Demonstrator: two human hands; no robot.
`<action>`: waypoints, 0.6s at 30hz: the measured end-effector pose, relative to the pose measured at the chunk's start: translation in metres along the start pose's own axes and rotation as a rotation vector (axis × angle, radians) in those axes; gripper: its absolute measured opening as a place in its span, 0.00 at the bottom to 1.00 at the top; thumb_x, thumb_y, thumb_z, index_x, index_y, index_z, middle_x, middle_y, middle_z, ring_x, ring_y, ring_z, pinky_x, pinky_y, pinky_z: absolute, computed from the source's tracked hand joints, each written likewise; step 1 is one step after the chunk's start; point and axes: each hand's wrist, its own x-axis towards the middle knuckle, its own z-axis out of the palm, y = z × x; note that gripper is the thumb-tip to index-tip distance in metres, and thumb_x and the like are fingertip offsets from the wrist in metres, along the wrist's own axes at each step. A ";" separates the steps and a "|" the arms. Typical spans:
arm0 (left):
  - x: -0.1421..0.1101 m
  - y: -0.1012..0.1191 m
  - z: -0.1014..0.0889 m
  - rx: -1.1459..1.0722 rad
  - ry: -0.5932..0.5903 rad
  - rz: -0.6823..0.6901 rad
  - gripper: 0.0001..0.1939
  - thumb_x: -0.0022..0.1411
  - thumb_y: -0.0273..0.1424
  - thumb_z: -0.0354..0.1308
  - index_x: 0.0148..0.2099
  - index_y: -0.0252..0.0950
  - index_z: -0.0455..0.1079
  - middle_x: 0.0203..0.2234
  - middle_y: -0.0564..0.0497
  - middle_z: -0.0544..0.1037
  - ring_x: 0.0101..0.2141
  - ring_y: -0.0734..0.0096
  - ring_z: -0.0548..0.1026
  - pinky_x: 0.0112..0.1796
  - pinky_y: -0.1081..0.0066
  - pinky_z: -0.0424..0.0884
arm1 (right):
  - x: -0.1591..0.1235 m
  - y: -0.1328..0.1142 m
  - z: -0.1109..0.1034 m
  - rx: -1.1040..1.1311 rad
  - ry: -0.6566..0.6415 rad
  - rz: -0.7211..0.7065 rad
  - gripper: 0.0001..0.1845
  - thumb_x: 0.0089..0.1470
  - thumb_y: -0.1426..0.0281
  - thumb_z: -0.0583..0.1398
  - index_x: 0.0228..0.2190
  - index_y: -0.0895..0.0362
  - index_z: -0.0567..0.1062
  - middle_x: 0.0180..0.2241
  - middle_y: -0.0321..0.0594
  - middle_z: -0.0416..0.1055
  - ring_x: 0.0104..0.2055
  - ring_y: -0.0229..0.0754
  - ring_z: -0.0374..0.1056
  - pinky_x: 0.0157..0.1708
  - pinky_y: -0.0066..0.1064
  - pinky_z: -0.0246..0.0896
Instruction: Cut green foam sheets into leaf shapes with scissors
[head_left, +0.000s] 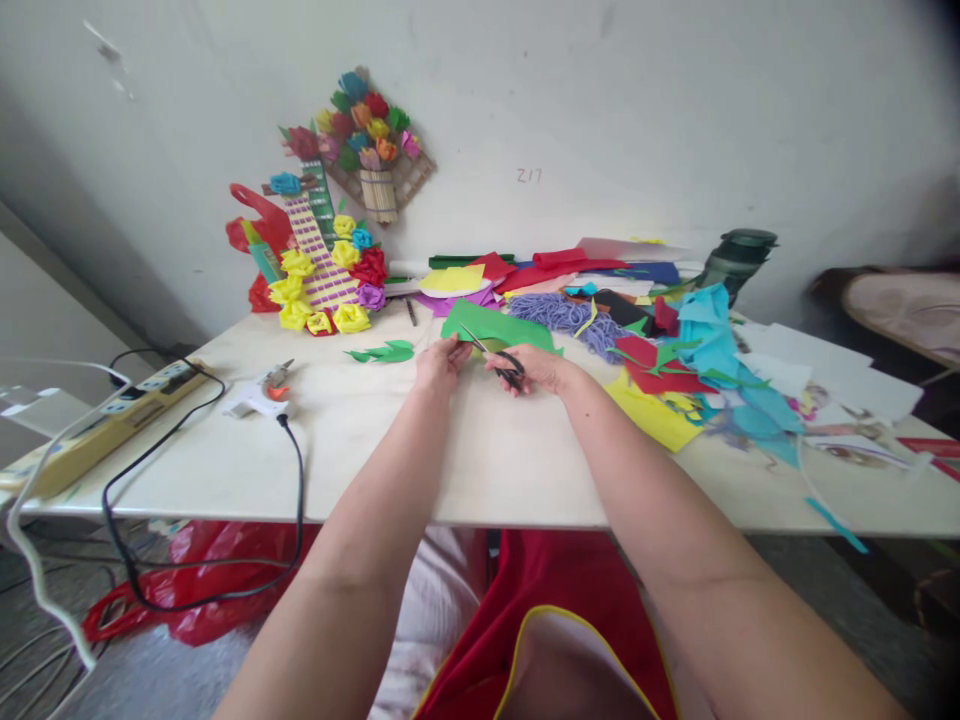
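Note:
A green paper sheet (pixel 499 323) is pinched at its near left edge by my left hand (pixel 442 360). My right hand (pixel 529 368) is closed around the black handles of a pair of scissors (pixel 510 374). The scissor blades point up and left, close to my left fingertips and over the near edge of the sheet. Whether the blades bite into the paper is too small to tell. Left of my left hand, cut green paper leaves (pixel 382 352) lie on the white table (pixel 360 450).
A glue gun (pixel 262 395) and a power strip (pixel 142 410) with trailing cords are on the left. Paper flowers (pixel 345 255) stand at the back. Purple yarn (pixel 559 315), coloured paper scraps (pixel 660 365) and a dark bottle (pixel 739 262) fill the right side.

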 end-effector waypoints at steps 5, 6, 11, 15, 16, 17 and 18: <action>0.001 -0.001 0.001 -0.033 0.010 -0.014 0.06 0.51 0.16 0.56 0.28 0.30 0.67 0.22 0.49 0.74 0.25 0.72 0.75 0.35 0.70 0.74 | -0.001 -0.001 0.006 0.008 0.021 -0.008 0.25 0.50 0.51 0.59 0.33 0.63 0.71 0.17 0.37 0.68 0.14 0.32 0.63 0.08 0.20 0.47; 0.001 -0.001 0.001 -0.033 0.009 -0.014 0.06 0.52 0.16 0.55 0.28 0.30 0.67 0.22 0.49 0.74 0.25 0.72 0.75 0.35 0.71 0.74 | -0.001 -0.001 0.006 0.011 0.024 -0.011 0.25 0.51 0.52 0.59 0.33 0.63 0.71 0.17 0.37 0.68 0.13 0.31 0.63 0.08 0.20 0.47; -0.003 0.000 0.004 -0.040 0.019 -0.019 0.06 0.52 0.16 0.55 0.27 0.30 0.66 0.20 0.50 0.73 0.24 0.74 0.74 0.34 0.71 0.73 | 0.002 0.001 0.008 0.038 0.043 -0.012 0.23 0.51 0.52 0.59 0.32 0.63 0.71 0.17 0.35 0.67 0.14 0.32 0.63 0.08 0.20 0.46; -0.004 -0.001 0.005 -0.049 0.013 -0.016 0.07 0.53 0.16 0.54 0.27 0.30 0.66 0.20 0.51 0.73 0.23 0.75 0.74 0.34 0.72 0.73 | 0.006 0.003 0.009 0.044 0.054 -0.016 0.23 0.50 0.53 0.60 0.32 0.62 0.71 0.16 0.35 0.67 0.14 0.32 0.63 0.08 0.21 0.46; -0.005 -0.001 0.005 -0.053 0.016 -0.021 0.07 0.53 0.16 0.54 0.27 0.30 0.67 0.20 0.50 0.73 0.23 0.75 0.74 0.33 0.72 0.73 | 0.006 0.003 0.010 0.043 0.058 -0.018 0.22 0.50 0.53 0.60 0.31 0.62 0.71 0.17 0.35 0.67 0.14 0.32 0.62 0.08 0.21 0.46; -0.005 -0.001 0.006 -0.059 0.019 -0.026 0.07 0.53 0.16 0.55 0.27 0.30 0.67 0.20 0.50 0.73 0.23 0.75 0.74 0.33 0.72 0.73 | 0.007 0.004 0.010 0.043 0.061 -0.020 0.22 0.50 0.53 0.60 0.31 0.62 0.71 0.17 0.35 0.67 0.13 0.31 0.62 0.08 0.20 0.46; -0.005 -0.002 0.006 -0.066 0.023 -0.033 0.07 0.53 0.16 0.55 0.27 0.30 0.67 0.19 0.50 0.73 0.23 0.75 0.74 0.33 0.73 0.73 | 0.007 0.003 0.011 0.047 0.067 -0.023 0.22 0.50 0.53 0.60 0.31 0.62 0.71 0.17 0.34 0.67 0.13 0.31 0.62 0.07 0.20 0.45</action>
